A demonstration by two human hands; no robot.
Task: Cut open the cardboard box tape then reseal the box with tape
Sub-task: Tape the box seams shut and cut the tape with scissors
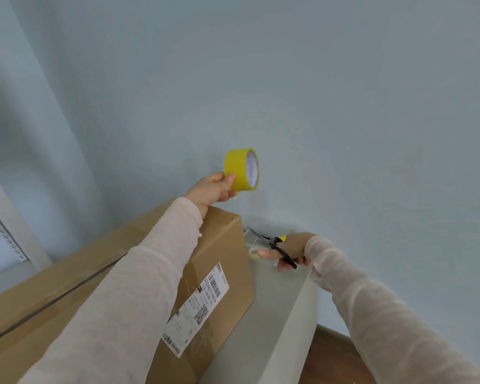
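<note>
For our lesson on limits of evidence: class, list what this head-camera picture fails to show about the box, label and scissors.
Head view:
- cardboard box top seam: partly covered by the left sleeve.
- shipping label text: too small.
- scissors handles: wrapped by the right hand.

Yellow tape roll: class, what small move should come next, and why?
Probably lower the yellow tape roll onto the top of the brown cardboard box. The left hand pinches it in the air above the box's far corner, and the right hand grips the black-handled scissors beside the box.
</note>
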